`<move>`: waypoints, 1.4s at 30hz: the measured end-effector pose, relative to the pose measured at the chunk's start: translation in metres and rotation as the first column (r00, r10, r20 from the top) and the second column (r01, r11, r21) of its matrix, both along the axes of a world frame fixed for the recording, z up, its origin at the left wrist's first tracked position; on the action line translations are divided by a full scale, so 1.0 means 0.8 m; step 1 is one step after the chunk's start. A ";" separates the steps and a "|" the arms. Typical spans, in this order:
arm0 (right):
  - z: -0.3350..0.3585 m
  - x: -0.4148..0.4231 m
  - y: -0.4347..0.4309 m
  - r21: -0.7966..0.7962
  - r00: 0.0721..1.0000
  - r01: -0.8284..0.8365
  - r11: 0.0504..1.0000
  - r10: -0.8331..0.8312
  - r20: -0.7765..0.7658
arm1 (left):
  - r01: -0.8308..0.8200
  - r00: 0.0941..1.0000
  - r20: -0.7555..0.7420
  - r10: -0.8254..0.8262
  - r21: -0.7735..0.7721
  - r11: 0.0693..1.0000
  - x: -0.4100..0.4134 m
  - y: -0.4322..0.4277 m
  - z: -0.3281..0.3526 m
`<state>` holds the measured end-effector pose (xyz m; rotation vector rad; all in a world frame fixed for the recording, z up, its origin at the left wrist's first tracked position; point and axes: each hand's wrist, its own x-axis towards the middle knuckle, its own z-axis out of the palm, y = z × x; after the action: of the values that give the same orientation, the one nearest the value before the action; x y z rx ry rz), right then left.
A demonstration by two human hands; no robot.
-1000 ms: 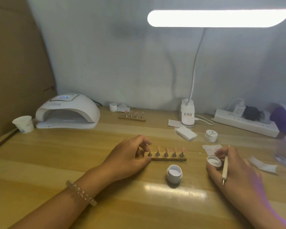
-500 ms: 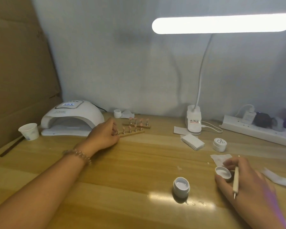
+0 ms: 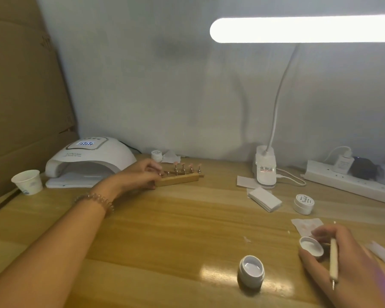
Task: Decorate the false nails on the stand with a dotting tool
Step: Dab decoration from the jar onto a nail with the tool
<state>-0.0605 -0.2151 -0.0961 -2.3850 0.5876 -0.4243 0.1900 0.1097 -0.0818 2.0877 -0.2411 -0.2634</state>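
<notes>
At the far side of the table, my left hand grips the left end of a wooden nail stand that carries several pink false nails on metal clips. A second stand sits just behind it, mostly hidden. Near the front right, my right hand holds a small white jar lid between thumb and fingers, and the cream-coloured dotting tool lies gripped across it with its metal tip pointing toward me. An open gel jar stands on the table to the left of that hand.
A white nail-curing lamp stands at the back left beside a paper cup. A clip desk lamp, wipe pads, a closed white jar, another small jar and a power strip line the back and right.
My left hand carried the nail stand from the table's middle to the back, beside the curing lamp and the other stand. The right hand stayed with the lid and tool.
</notes>
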 end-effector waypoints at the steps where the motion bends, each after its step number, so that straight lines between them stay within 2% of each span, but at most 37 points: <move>1: 0.000 0.001 0.000 0.005 1.000 -0.001 1.000 0.001 0.001 | 0.004 0.999 0.036 -0.005 0.014 1.000 -0.004 0.003 -0.004; 4: -0.001 0.001 -0.002 0.000 1.000 -0.010 1.000 0.010 0.001 | 0.008 0.972 0.234 -0.029 0.089 0.996 -0.018 -0.001 -0.012; 7: -0.004 0.001 -0.002 -0.004 1.000 -0.009 1.000 0.009 0.006 | -0.017 0.882 0.463 -0.090 0.222 0.975 -0.040 -0.019 -0.018; 10: -0.005 -0.001 -0.002 -0.012 1.000 -0.015 1.000 0.015 0.010 | 0.011 0.786 0.585 -0.200 0.311 0.950 -0.060 -0.037 -0.027; 12: -0.004 -0.002 -0.002 -0.013 1.000 -0.017 1.000 0.018 0.008 | -0.012 0.759 0.617 -0.207 0.331 0.943 -0.066 -0.044 -0.030; 15: -0.003 -0.002 -0.003 -0.025 0.999 -0.033 0.999 0.032 -0.012 | -0.152 0.824 0.558 -0.099 0.385 0.910 -0.062 -0.047 -0.027; 18: -0.002 -0.003 -0.003 -0.042 0.999 -0.042 0.998 0.041 -0.036 | -0.150 0.873 0.482 -0.071 0.405 0.902 -0.057 -0.063 -0.026; 20: -0.001 -0.004 -0.003 -0.041 0.998 -0.042 0.998 0.040 -0.039 | -0.170 0.871 0.489 -0.045 0.386 0.907 -0.056 -0.092 -0.026; 24: 0.001 -0.005 -0.005 -0.031 0.998 -0.047 0.998 0.046 -0.045 | -0.309 0.851 0.516 0.098 0.341 0.888 -0.049 -0.155 -0.031; 26: 0.000 -0.005 -0.005 -0.010 0.999 -0.036 0.999 0.035 -0.016 | -0.306 0.853 0.512 0.098 0.338 0.890 -0.046 -0.169 -0.030; 29: -0.002 -0.004 -0.005 -0.009 1.000 -0.026 1.000 0.027 0.015 | -0.313 0.858 0.486 0.168 0.236 0.920 -0.041 -0.144 -0.022; 31: -0.004 -0.001 -0.006 -0.015 1.000 -0.021 1.000 0.021 0.016 | -0.421 0.811 0.516 0.274 0.191 0.887 -0.026 -0.104 -0.021; 32: -0.005 0.000 -0.006 -0.017 1.000 -0.024 1.000 0.024 0.012 | -0.458 0.810 0.508 0.293 0.237 0.857 -0.018 -0.084 -0.022; 34: -0.006 0.001 -0.006 -0.017 1.000 -0.027 0.999 0.027 0.011 | -0.422 0.871 0.419 0.257 0.370 0.828 -0.003 -0.058 -0.026; 37: -0.007 -0.001 -0.006 -0.019 0.999 -0.019 1.000 0.019 0.041 | -0.297 0.934 0.312 0.172 0.415 0.860 0.010 -0.056 -0.031; 42: -0.008 -0.003 -0.011 0.004 0.997 -0.028 1.000 0.028 0.069 | -0.354 0.885 0.427 0.184 0.361 0.863 -0.007 -0.047 -0.034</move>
<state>-0.0633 -0.2237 -0.1025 -2.3610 0.5225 -0.4905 0.1846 0.0721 -0.1089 2.5744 -0.1139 0.2990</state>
